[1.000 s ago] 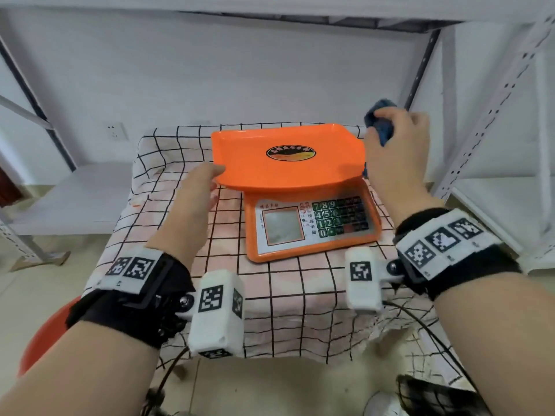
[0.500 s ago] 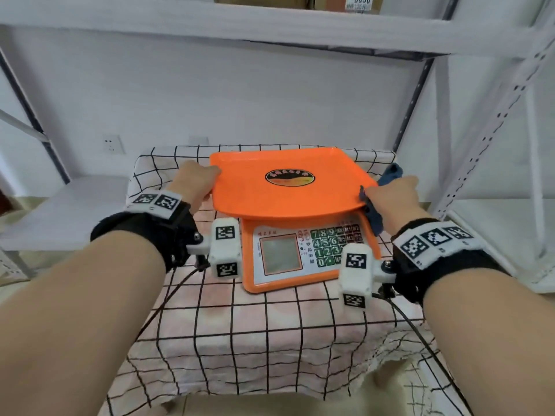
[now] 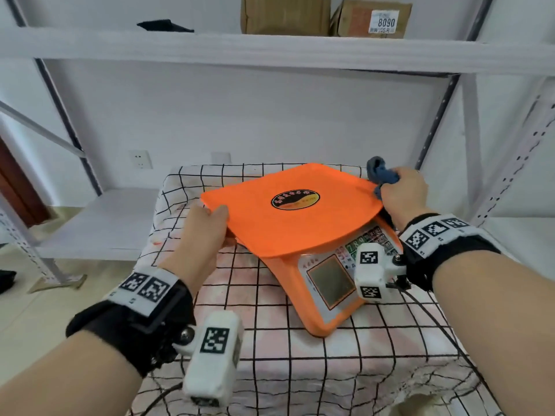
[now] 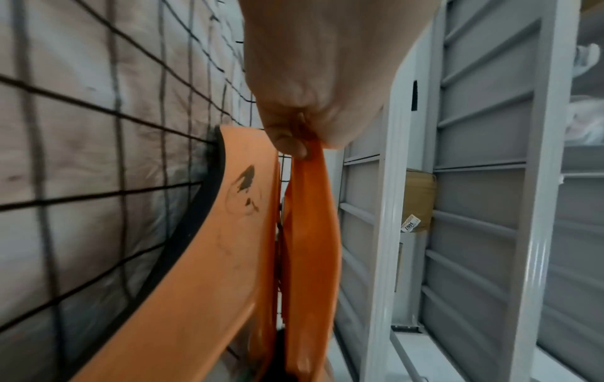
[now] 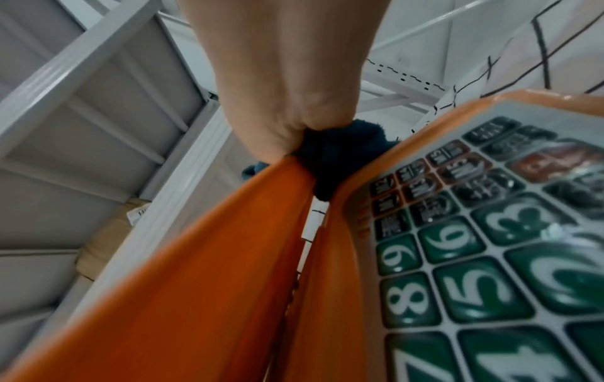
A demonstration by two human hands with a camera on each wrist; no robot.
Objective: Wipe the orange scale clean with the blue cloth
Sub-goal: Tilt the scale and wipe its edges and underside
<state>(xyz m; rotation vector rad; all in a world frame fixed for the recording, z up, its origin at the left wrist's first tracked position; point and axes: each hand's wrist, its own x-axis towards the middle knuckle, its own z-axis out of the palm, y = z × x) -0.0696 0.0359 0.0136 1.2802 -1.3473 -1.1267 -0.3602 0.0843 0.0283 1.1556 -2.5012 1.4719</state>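
Note:
The orange scale (image 3: 288,223) sits turned at an angle on the checked tablecloth, its keypad (image 5: 490,245) facing me. My left hand (image 3: 207,229) grips the left edge of the scale's weighing tray (image 4: 310,219), thumb on top and fingers under it. My right hand (image 3: 402,193) holds the bunched blue cloth (image 3: 381,172) against the tray's right edge. In the right wrist view the blue cloth (image 5: 340,160) is wedged between the tray (image 5: 212,271) and the scale body.
The small table with its checked cloth (image 3: 345,349) stands between white metal shelving (image 3: 495,181). A shelf board (image 3: 270,52) overhead carries cardboard boxes (image 3: 369,16). A low white shelf (image 3: 99,223) lies to the left.
The scale has swung round so its keypad end points to the front right. Both hands have stayed on the tray's edges, and the right hand with the cloth has moved back along the right edge.

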